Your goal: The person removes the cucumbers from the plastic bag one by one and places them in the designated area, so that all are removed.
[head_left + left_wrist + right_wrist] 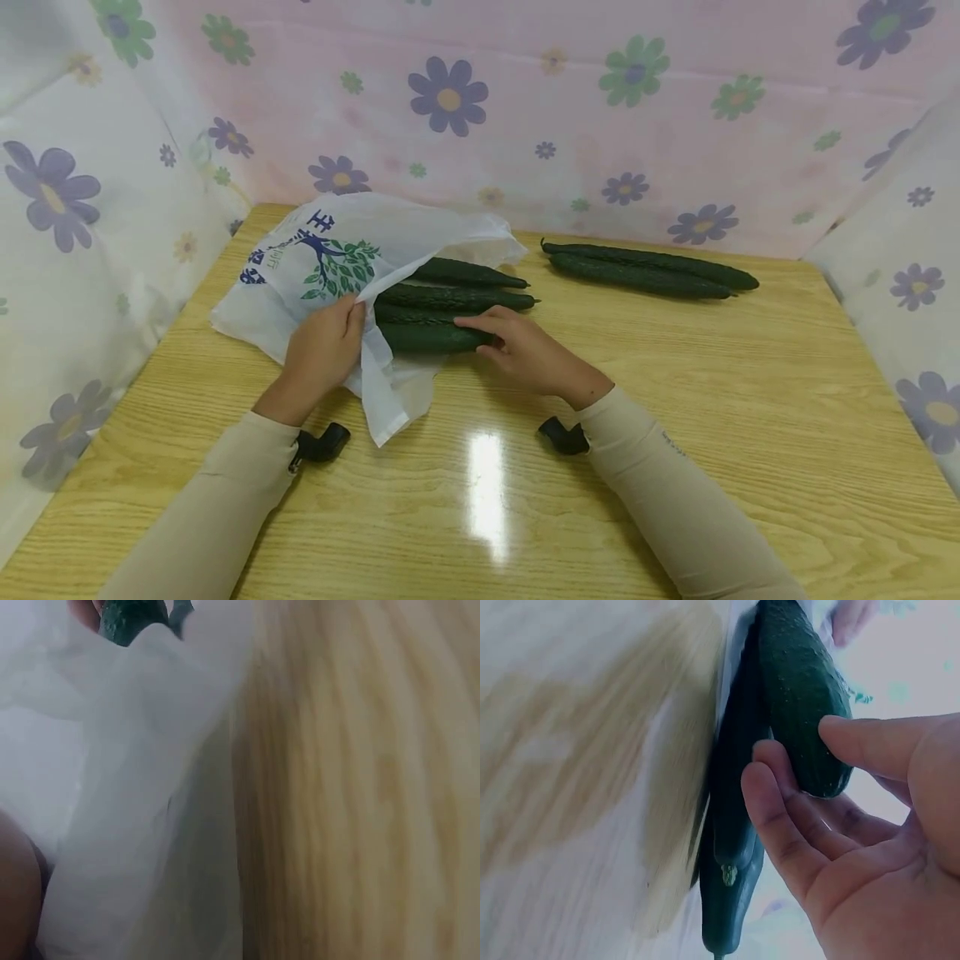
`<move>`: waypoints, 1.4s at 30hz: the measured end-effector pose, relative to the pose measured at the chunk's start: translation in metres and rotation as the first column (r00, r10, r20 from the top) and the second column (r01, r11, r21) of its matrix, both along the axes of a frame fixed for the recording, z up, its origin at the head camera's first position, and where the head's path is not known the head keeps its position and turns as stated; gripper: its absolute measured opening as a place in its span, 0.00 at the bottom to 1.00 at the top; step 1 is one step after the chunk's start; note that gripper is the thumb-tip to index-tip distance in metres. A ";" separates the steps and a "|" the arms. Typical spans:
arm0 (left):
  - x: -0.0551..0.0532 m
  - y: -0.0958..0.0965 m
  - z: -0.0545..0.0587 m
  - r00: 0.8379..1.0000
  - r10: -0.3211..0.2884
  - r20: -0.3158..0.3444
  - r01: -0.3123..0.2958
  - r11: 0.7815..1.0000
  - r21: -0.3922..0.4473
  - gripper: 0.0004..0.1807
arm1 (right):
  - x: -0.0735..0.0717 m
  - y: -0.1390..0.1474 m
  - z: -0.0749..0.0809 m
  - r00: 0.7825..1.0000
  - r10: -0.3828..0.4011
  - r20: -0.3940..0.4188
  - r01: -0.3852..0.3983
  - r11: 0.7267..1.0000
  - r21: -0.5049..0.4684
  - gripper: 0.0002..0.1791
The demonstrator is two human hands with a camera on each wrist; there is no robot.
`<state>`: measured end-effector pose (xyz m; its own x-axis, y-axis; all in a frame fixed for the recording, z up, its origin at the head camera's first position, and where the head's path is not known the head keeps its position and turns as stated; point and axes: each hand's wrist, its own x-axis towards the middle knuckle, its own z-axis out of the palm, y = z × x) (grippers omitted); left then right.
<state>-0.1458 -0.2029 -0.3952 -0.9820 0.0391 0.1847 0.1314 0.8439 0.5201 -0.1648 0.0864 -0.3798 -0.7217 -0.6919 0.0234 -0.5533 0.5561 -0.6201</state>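
A white plastic bag [420,221] with a printed tree lies on its side, its mouth facing right. My left hand [322,346] pinches the near edge of that mouth between thumb and fingers. Several dark green cucumbers [468,297] stick out of the opening, their left parts hidden by the plastic. The nearest cucumber [427,338] is held at its right end by my right hand [521,350]. In the right wrist view, the thumb lies on one side of this cucumber [802,690] and the fingertips on the other, with two more cucumbers [731,802] alongside.
Two other cucumbers [641,275] lie side by side at the back right of the wooden table [712,375]. Flower-patterned cloth [517,108] hangs behind the table and at both sides. A loose flap of the bag [393,408] spreads towards the front.
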 end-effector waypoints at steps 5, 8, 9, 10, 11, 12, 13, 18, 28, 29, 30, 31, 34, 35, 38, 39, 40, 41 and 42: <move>-0.001 0.000 -0.001 1.000 -0.008 -0.003 0.008 1.000 0.000 0.17 | -0.003 0.003 -0.001 1.000 -0.003 0.014 0.003 1.000 -0.011 0.29; -0.001 0.000 -0.001 1.000 -0.019 -0.002 0.019 1.000 0.008 0.17 | -0.004 0.001 -0.002 0.999 -0.009 0.042 0.009 1.000 0.001 0.30; 0.000 0.000 -0.001 1.000 -0.024 -0.002 0.024 1.000 0.008 0.16 | -0.004 0.000 -0.002 0.998 -0.012 0.057 0.011 1.000 0.007 0.30; 0.000 0.000 -0.001 1.000 -0.026 -0.002 0.026 1.000 0.008 0.16 | -0.003 -0.001 -0.002 0.997 -0.015 0.074 0.014 1.000 0.013 0.30; 0.000 0.000 -0.001 1.000 -0.028 -0.004 0.028 1.000 0.007 0.16 | -0.002 -0.003 -0.002 0.995 -0.019 0.094 0.017 1.000 0.019 0.31; 0.000 0.000 -0.001 1.000 -0.030 -0.006 0.030 1.000 0.006 0.16 | -0.001 -0.004 -0.002 0.993 -0.021 0.115 0.018 0.999 0.026 0.31; 0.000 0.000 -0.001 0.999 -0.032 -0.005 0.032 0.999 0.002 0.16 | 0.001 -0.006 -0.002 0.991 -0.021 0.132 0.017 0.999 0.031 0.32; 0.001 0.000 0.001 1.000 -0.027 0.005 0.027 1.000 -0.009 0.17 | 0.008 -0.018 -0.006 0.983 -0.026 0.182 0.021 0.999 0.033 0.33; 0.002 0.000 0.004 0.999 -0.034 0.029 0.034 0.999 0.000 0.17 | 0.015 -0.026 -0.011 0.984 -0.002 0.176 -0.005 0.999 0.040 0.30; 0.001 0.000 0.004 0.999 -0.033 0.031 0.033 0.999 0.002 0.17 | 0.016 -0.026 -0.011 0.984 -0.007 0.176 0.000 0.999 0.040 0.29; 0.001 0.000 0.004 0.999 -0.033 0.032 0.033 0.999 0.003 0.17 | 0.016 -0.026 -0.011 0.985 -0.010 0.171 0.003 0.999 0.041 0.29; 0.001 0.001 0.005 0.999 -0.033 0.032 0.033 0.999 0.004 0.17 | 0.016 -0.026 -0.010 0.986 -0.012 0.167 0.006 0.999 0.041 0.28; 0.001 0.001 0.005 0.999 -0.034 0.035 0.034 0.999 0.009 0.17 | 0.016 -0.025 -0.010 0.986 -0.029 0.165 0.020 0.998 0.052 0.28; 0.001 0.001 0.005 0.999 -0.033 0.038 0.033 0.999 0.009 0.17 | 0.016 -0.025 -0.010 0.985 -0.037 0.166 0.027 0.998 0.058 0.28; 0.001 0.001 0.005 0.998 -0.034 0.046 0.033 0.999 0.010 0.17 | 0.016 -0.025 -0.010 0.984 -0.055 0.172 0.043 0.997 0.071 0.28; 0.001 0.001 0.005 0.998 -0.033 0.049 0.033 0.999 0.011 0.17 | 0.017 -0.025 -0.010 0.983 -0.063 0.174 0.051 0.996 0.076 0.28; 0.001 0.000 0.005 0.998 -0.032 0.051 0.032 0.999 0.013 0.16 | 0.017 -0.026 -0.011 0.981 -0.071 0.179 0.058 0.995 0.078 0.27; 0.001 0.000 0.005 0.998 -0.031 0.050 0.031 0.999 0.014 0.16 | 0.017 -0.026 -0.011 0.979 -0.085 0.187 0.071 0.994 0.083 0.27; 0.001 0.000 0.005 0.998 -0.032 0.049 0.031 0.999 0.017 0.16 | 0.018 -0.026 -0.010 0.976 -0.102 0.194 0.086 0.992 0.089 0.26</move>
<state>-0.1447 -0.2027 -0.3904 -0.9883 0.0673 0.1371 0.1316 0.8314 0.5398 -0.1472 0.0601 -0.3901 -0.7685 -0.6145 -0.1784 -0.3671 0.6517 -0.6637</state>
